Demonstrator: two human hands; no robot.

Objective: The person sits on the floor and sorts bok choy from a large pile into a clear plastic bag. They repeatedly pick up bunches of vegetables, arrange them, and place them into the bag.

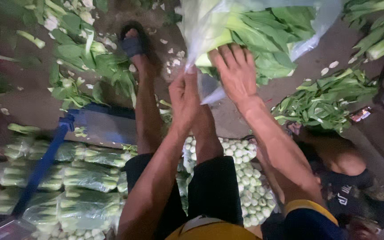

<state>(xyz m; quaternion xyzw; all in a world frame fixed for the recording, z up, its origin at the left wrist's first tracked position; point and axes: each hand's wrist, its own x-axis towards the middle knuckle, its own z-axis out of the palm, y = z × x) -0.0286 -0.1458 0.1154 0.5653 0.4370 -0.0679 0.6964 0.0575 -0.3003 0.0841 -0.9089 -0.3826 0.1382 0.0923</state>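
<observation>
A clear plastic bag (205,26) filled with leafy green vegetables (267,31) hangs in front of me at the top middle. My left hand (184,95) pinches the bag's lower edge between closed fingers. My right hand (236,73) presses flat against the pale stalk ends of the greens inside the bag, fingers spread upward. My bare legs and one sandalled foot (134,44) show below the hands.
Loose greens (85,58) lie scattered on the floor at upper left, more (325,100) at right. Bagged bundles of greens (85,178) are stacked at lower left beside a blue strap (43,164). A bag of stalk ends (245,178) sits below. Another person (347,178) crouches at right.
</observation>
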